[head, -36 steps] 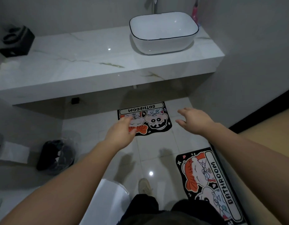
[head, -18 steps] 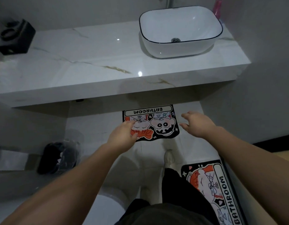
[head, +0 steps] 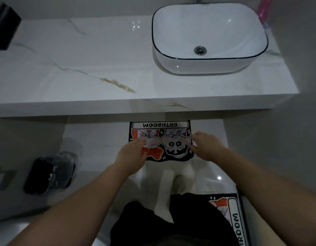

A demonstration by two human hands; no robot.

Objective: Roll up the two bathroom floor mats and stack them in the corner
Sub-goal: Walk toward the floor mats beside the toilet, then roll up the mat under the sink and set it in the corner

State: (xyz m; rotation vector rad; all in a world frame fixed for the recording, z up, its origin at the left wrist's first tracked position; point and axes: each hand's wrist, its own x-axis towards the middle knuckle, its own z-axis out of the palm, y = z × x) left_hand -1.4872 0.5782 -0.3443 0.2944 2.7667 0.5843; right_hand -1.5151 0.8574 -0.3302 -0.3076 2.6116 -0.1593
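A black cartoon mat marked BATHROOM [head: 173, 139] lies flat on the white tiles, half under the marble counter. My left hand [head: 131, 152] reaches over its near left part, fingers apart, holding nothing. My right hand [head: 206, 145] hovers over its right edge, fingers spread, also holding nothing. Whether either hand touches the mat I cannot tell. A second mat of the same design [head: 230, 215] lies flat at the lower right, partly hidden by my leg and right arm.
A marble counter [head: 82, 68] overhangs the floor, with a white basin [head: 171, 61] on its right. A black bin with a plastic liner [head: 49, 172] stands on the floor at left. Grey wall closes the right side. My shoe [head: 177, 183] stands just before the far mat.
I have stepped forward and leaned down. Both hands moved closer together, over the far mat. The second mat slid toward the lower right corner of the view.
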